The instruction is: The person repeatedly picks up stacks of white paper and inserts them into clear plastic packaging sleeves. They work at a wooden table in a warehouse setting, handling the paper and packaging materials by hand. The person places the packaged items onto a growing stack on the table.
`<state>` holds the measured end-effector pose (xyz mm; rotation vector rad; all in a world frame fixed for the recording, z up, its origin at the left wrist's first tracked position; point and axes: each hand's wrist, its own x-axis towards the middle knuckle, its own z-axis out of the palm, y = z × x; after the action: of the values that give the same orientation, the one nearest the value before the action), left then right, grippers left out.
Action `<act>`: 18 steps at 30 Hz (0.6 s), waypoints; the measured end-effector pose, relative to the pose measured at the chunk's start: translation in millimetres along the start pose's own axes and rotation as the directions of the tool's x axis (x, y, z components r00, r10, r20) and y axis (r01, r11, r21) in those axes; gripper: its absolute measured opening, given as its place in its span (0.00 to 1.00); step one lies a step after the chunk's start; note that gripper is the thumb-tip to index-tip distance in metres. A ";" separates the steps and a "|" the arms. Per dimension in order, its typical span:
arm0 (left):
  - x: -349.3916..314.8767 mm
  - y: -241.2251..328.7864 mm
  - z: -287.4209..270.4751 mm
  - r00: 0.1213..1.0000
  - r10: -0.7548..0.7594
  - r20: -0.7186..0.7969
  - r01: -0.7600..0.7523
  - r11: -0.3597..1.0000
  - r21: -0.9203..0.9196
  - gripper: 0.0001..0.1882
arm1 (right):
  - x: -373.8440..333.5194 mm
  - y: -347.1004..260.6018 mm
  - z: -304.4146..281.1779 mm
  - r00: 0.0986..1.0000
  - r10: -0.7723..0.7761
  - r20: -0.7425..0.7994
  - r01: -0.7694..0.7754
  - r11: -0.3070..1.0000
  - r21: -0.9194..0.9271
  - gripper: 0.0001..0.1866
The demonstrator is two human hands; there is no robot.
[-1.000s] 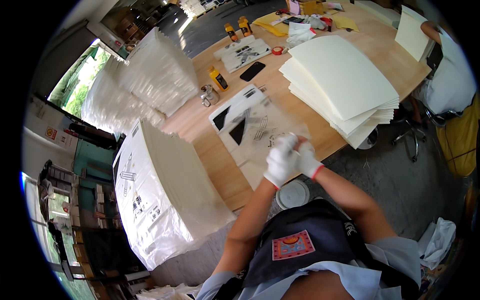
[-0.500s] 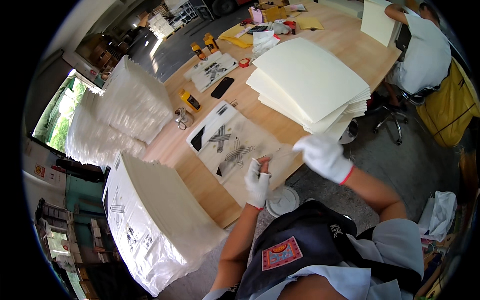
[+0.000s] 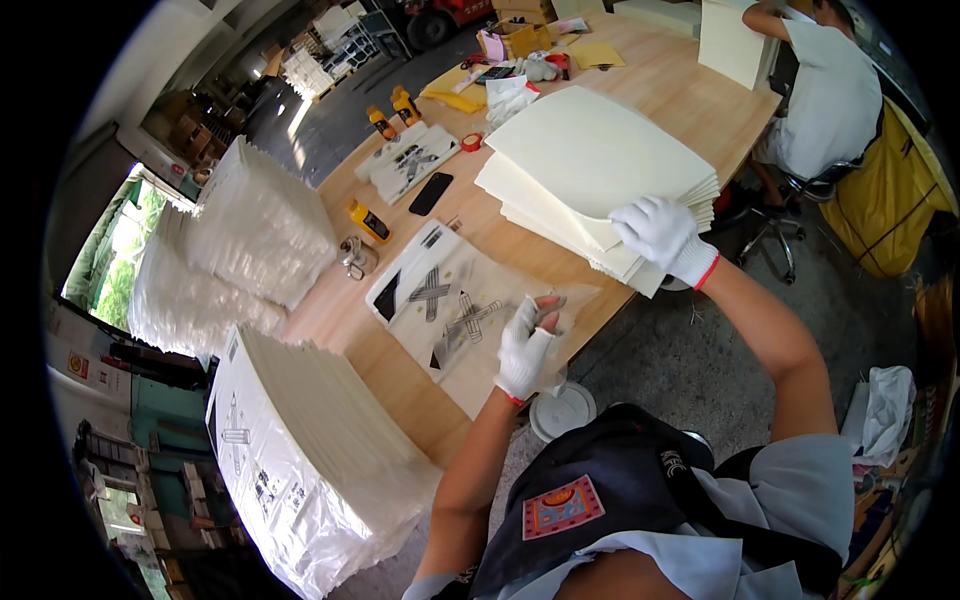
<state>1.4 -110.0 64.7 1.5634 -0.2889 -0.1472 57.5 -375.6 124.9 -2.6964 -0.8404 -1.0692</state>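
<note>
My left hand, in a white knit glove with bare fingertips, is at the open end of a clear plastic bag printed with dark crossed pencils. Its fingers are closed on the thin film, which rises loosely around them. My right hand, in a white glove with a red cuff, is at the near corner of a stack of large cream sheets. Those fingers curl over the corner of the top sheet, which bends up slightly there. The fingertips' underside is hidden.
A tall stack of bagged sheets stands at the table's left edge, with wrapped stacks behind it. Beyond the bag are a glass jar, yellow bottle and phone. A co-worker sits far right.
My right hand has moved up and left from beyond the table edge onto the stack's corner and closed there. My left hand has shifted slightly up and right with the bag's film.
</note>
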 end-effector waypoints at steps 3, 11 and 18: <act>17.0 22.9 6.2 0.991 -0.086 0.106 0.112 0.958 -0.263 0.19 | 19.5 -14.0 -25.3 0.979 -0.171 -0.113 0.167 0.985 -0.039 0.06; 7.3 39.6 -35.2 0.894 -0.441 -0.078 0.405 0.871 -0.277 0.11 | -16.9 -83.9 -78.7 0.965 0.185 0.185 -0.224 0.950 0.219 0.28; -15.2 57.6 -72.8 0.939 -0.344 -0.017 0.344 0.938 0.053 0.18 | -68.4 -75.4 -17.5 0.727 0.266 0.634 -0.542 -0.345 0.766 0.31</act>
<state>1.5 -35.4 122.0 1.6589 -0.0099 -0.4095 -34.3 -348.6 85.8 -1.2710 -0.2251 0.2381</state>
